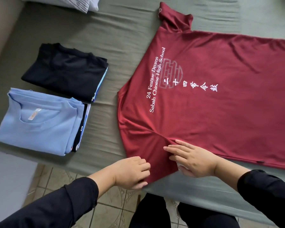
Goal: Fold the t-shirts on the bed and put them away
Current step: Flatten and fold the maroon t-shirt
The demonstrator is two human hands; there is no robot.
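A bed [125, 30] covered with a wrinkled grey-green sheet fills most of the view, its near edge running above a tiled floor [109, 209] where the person stands in dark trousers. The biggest thing on the bed is a maroon t-shirt [220, 122], spread flat over the right half of the surface with its printed back facing up; white lettering and a column of characters run across its middle. One sleeve points toward the far edge, the hem lies toward the right edge, and the other sleeve lies at the near edge. Toward the left edge sit two stacks of folded shirts, just beside each other: a light blue stack [39, 122] nearer the near-left corner, and a black-topped stack [64, 71] farther back. A folded white and grey bundle [69, 2] lies at the far edge, partly cut off by the frame. The right hand [191, 159] rests on the maroon t-shirt near the near sleeve, fingers stretched out flat on the cloth where creases gather. The left hand [132, 172] has its fingers curled, pinching the edge of the near sleeve at the near edge of the bed. Both arms wear black sleeves
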